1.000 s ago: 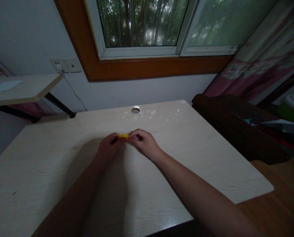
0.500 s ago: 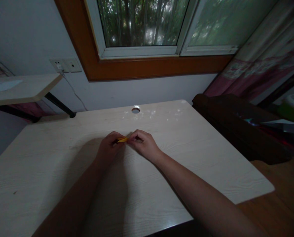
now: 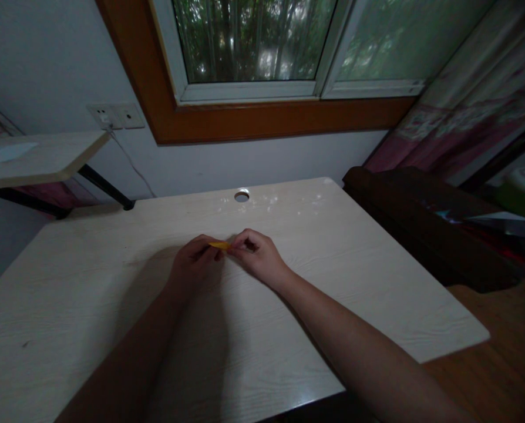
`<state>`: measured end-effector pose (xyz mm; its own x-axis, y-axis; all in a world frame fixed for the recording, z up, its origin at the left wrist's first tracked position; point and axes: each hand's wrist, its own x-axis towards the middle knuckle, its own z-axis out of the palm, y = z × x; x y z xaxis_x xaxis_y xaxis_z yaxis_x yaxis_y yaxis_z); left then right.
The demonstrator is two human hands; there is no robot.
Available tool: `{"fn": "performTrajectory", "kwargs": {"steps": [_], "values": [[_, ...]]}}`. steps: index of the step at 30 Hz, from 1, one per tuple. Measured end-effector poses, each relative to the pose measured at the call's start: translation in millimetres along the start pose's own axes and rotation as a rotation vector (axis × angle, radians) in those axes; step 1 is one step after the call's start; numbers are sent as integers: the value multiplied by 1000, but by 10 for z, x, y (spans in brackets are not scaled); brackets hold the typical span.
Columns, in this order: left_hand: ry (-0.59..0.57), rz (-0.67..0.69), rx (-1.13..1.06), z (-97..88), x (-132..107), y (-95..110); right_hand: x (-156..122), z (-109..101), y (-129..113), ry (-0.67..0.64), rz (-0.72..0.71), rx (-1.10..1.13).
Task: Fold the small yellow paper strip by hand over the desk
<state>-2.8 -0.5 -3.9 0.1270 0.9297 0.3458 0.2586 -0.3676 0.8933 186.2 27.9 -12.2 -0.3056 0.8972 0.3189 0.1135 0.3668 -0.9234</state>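
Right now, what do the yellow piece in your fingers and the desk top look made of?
The yellow piece is thin, flat and matte, pinched between left hand and right hand; it looks like paper or thin plastic, too small to tell which. The desk top is a pale board with printed-looking wood grain, probably laminate; light glints near the cable hole.

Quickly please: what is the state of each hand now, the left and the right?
Left hand: closed, pinching one end of the small yellow piece.
Right hand: closed, pinching its other end.
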Motion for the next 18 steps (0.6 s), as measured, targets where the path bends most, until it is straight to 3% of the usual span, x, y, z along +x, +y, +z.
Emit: {"fn": "performTrajectory", "kwargs": {"steps": [12, 18], "values": [[68, -34, -149, 29, -16, -67, -7, 18, 38, -47, 110, 161], [95, -8, -56, 7, -19, -147, -11, 21, 51, -61, 119, 148]]}}
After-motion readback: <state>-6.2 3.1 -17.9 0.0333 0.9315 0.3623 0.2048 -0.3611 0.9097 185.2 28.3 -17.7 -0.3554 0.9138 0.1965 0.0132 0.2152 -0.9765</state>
